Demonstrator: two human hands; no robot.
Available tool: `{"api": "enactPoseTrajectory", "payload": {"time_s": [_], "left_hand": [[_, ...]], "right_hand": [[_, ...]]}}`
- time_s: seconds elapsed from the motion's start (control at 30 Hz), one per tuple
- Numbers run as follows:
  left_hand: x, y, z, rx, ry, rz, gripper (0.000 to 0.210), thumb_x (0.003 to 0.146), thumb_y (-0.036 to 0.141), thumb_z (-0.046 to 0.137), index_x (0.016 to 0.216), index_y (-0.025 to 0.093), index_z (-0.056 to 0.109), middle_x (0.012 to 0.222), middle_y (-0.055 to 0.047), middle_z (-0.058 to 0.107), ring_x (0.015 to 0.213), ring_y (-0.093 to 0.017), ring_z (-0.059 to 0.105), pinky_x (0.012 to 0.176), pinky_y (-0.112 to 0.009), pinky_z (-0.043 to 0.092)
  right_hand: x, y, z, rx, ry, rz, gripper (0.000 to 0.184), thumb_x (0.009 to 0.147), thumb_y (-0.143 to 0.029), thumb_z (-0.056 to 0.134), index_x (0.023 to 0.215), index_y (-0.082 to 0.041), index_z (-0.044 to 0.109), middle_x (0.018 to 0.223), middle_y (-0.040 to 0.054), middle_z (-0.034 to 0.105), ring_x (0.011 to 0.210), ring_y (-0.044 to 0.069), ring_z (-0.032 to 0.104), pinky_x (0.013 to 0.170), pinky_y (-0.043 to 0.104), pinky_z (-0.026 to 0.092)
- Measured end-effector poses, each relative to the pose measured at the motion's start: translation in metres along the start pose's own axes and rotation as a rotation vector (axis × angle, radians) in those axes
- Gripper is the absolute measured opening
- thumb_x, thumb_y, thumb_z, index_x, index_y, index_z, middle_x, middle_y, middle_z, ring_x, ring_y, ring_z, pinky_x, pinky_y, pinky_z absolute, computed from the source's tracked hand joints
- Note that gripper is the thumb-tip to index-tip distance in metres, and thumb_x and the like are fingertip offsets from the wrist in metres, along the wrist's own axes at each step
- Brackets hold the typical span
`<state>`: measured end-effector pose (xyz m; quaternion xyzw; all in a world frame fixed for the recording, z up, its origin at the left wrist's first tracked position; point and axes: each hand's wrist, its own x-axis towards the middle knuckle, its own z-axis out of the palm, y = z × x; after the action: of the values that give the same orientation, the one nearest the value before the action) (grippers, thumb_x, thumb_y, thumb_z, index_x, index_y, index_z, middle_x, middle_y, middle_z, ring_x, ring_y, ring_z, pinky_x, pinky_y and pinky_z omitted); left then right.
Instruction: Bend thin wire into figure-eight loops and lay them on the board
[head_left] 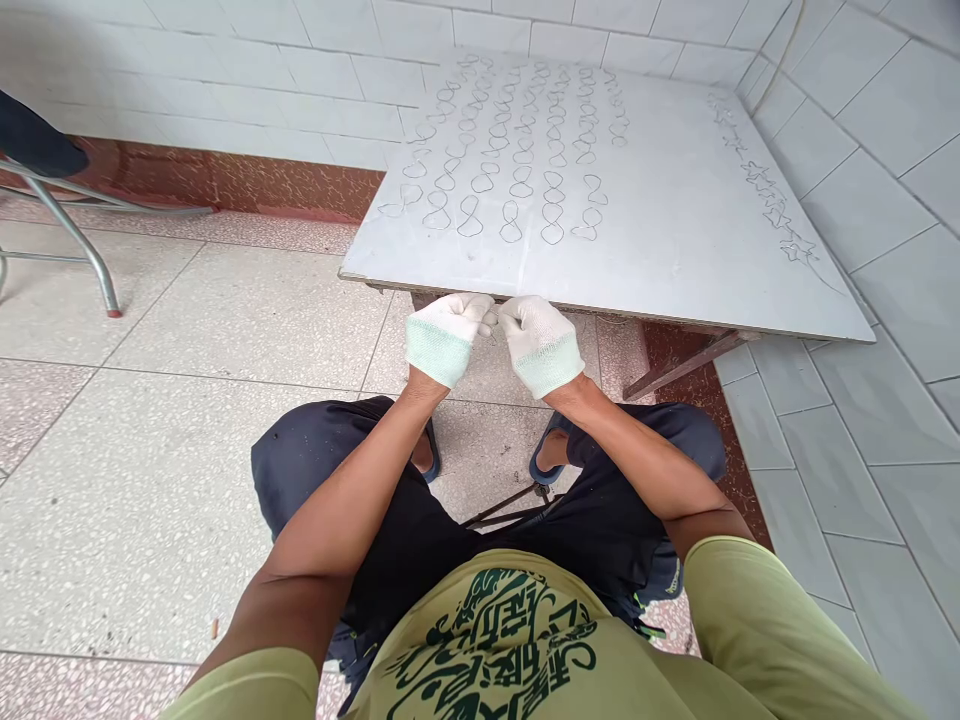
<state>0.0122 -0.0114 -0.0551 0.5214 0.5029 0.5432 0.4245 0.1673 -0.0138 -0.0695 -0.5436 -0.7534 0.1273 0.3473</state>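
Observation:
Both hands wear white knit gloves with pale green cuffs and meet at the front edge of a low white board table [660, 260]. My left hand [452, 332] is closed, its fingertips pinched together. Close beside it, my right hand [540, 338] is closed the same way, knuckles up. Whatever lies between the fingers is hidden or too thin to make out. On the board, several rows of thin wire bent into wavy figure-eight loops [553, 208] run toward the back. Along the right side lies a chain of wire star shapes [780, 215].
Tiled walls [345, 75] border the board at the back and right. A brown support leg [682, 365] angles below it. A metal-legged chair [97, 260] stands at far left. My knees and slippered feet are on the speckled floor [172, 480] below the hands.

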Motion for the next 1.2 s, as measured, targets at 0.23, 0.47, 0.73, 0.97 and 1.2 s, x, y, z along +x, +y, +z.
{"api": "enactPoseTrajectory", "payload": {"time_s": [0.23,0.47,0.73,0.97,1.2], "left_hand": [[0.007,-0.008,-0.006,-0.067,0.0,-0.019,0.029,0.097,0.045,0.088,0.081,0.022,0.081,0.08,-0.008,0.083,0.082,-0.024,0.078,0.083,-0.039,0.062],[0.008,-0.014,-0.001,-0.201,0.084,-0.017,0.032,0.095,0.049,0.09,0.086,0.019,0.084,0.075,-0.005,0.082,0.074,-0.02,0.079,0.082,-0.035,0.065],[-0.003,-0.005,0.003,-0.144,0.145,0.045,0.025,0.098,0.043,0.088,0.088,0.02,0.083,0.081,-0.004,0.086,0.079,-0.019,0.084,0.085,-0.032,0.065],[0.006,-0.015,0.002,-0.219,0.088,0.022,0.028,0.096,0.045,0.09,0.09,0.019,0.083,0.089,-0.008,0.088,0.08,-0.02,0.085,0.087,-0.033,0.067],[0.013,-0.022,-0.003,-0.129,0.032,-0.018,0.056,0.1,0.07,0.082,0.113,0.016,0.085,0.115,-0.015,0.091,0.097,-0.025,0.089,0.097,-0.037,0.068]], "right_hand": [[0.007,-0.003,-0.008,0.106,-0.025,0.021,0.035,0.114,-0.026,0.055,0.091,-0.025,0.08,0.101,0.0089,0.084,0.098,0.029,0.078,0.09,0.044,0.061],[0.003,-0.01,-0.02,0.336,0.084,0.2,0.025,0.11,-0.028,0.065,0.094,-0.025,0.084,0.11,0.0042,0.089,0.111,0.025,0.082,0.105,0.041,0.061],[0.002,-0.02,-0.026,0.495,0.125,0.276,0.02,0.104,-0.027,0.069,0.093,-0.024,0.085,0.109,0.0025,0.09,0.111,0.023,0.083,0.109,0.039,0.06],[0.006,-0.014,-0.026,0.474,0.066,0.337,0.024,0.102,-0.03,0.071,0.081,-0.025,0.079,0.096,0.0009,0.086,0.1,0.022,0.08,0.101,0.038,0.059],[0.007,-0.01,-0.024,0.384,0.095,0.343,0.038,0.102,-0.035,0.072,0.066,-0.026,0.067,0.079,-0.0012,0.077,0.087,0.021,0.074,0.093,0.038,0.057]]}}
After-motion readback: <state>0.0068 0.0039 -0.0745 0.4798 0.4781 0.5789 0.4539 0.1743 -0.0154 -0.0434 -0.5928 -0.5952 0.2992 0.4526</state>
